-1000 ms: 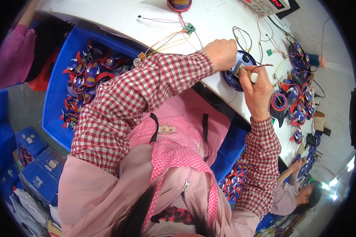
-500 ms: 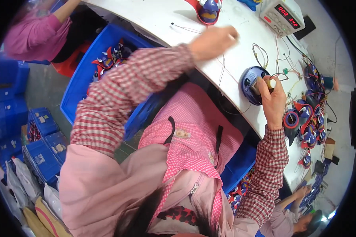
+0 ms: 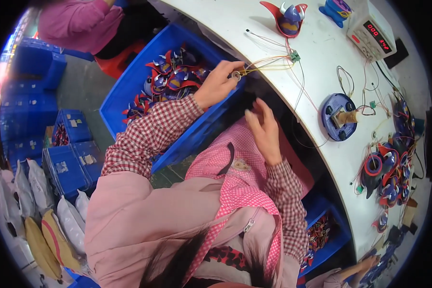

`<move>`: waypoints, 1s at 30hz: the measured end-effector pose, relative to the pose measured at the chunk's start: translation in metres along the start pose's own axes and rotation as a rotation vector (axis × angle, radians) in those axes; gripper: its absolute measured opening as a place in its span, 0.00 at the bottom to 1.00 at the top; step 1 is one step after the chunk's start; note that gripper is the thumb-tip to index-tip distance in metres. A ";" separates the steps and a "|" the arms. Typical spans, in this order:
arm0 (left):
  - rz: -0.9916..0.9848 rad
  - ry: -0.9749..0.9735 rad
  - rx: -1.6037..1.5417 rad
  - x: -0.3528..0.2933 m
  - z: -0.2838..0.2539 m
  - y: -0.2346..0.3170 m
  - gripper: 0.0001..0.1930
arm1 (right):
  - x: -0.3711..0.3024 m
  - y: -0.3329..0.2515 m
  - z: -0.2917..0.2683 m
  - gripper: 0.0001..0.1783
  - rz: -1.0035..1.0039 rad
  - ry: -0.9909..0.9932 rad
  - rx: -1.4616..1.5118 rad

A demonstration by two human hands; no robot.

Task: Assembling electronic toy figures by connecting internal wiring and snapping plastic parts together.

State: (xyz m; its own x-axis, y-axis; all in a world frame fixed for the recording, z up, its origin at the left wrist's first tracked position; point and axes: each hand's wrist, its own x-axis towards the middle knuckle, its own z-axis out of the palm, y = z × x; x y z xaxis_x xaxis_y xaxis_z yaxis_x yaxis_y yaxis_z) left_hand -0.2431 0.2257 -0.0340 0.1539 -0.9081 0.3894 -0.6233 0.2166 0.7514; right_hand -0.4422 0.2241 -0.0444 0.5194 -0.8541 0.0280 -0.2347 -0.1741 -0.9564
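Near floor: pale stuffed bags [image 3: 43,211] lie at the left beside small blue bins [image 3: 69,163].
Right hand [image 3: 263,128]: open, fingers spread and holding nothing, it hangs over the pink checked apron [image 3: 235,182], just short of the near edge of the white curved worktable [image 3: 316,77].
Left hand [image 3: 219,84]: thumb and fingers are pressed together on a small round silver part with thin yellow and red wires [image 3: 254,69]; the hand sits above the right rim of the large blue plastic crate [image 3: 129,81].
Wire bundle: its long axis runs from the pinched round part at the left toward the right and slightly far, ending at a small green circuit board [image 3: 295,57] lying on the table.
Crate contents: red, blue and silver horned toy shells [image 3: 165,79] are piled inside.
Table, right: a round blue base with a short tan post [image 3: 339,116] stands well apart from both hands; farther right lies a heap of red and blue rings and shells [image 3: 386,173].
Table, far: a single red and blue horned shell [image 3: 288,17] stands upright, with a white meter box with a red display [image 3: 372,30] to its right.
Far left: another person in a pink top [image 3: 76,19] sits behind the crate.
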 end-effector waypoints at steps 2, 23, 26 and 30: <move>-0.305 -0.069 -0.368 -0.001 0.002 0.009 0.17 | 0.023 0.002 0.020 0.23 0.100 0.078 0.308; -0.679 -0.216 -0.724 0.005 0.004 0.050 0.11 | 0.021 -0.036 -0.017 0.16 0.306 0.077 0.703; -0.636 -0.191 -0.654 0.005 0.003 0.061 0.11 | 0.022 -0.026 -0.025 0.14 0.432 0.046 0.925; -0.549 -0.253 -0.451 0.001 0.005 0.077 0.10 | 0.024 -0.021 -0.019 0.13 0.298 -0.007 0.815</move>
State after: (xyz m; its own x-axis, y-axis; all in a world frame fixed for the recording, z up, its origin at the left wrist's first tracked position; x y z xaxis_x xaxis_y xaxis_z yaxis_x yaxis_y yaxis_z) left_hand -0.2945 0.2403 0.0218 0.1376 -0.9707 -0.1969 -0.1250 -0.2142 0.9688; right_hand -0.4405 0.1979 -0.0179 0.5353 -0.8049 -0.2560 0.2990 0.4640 -0.8338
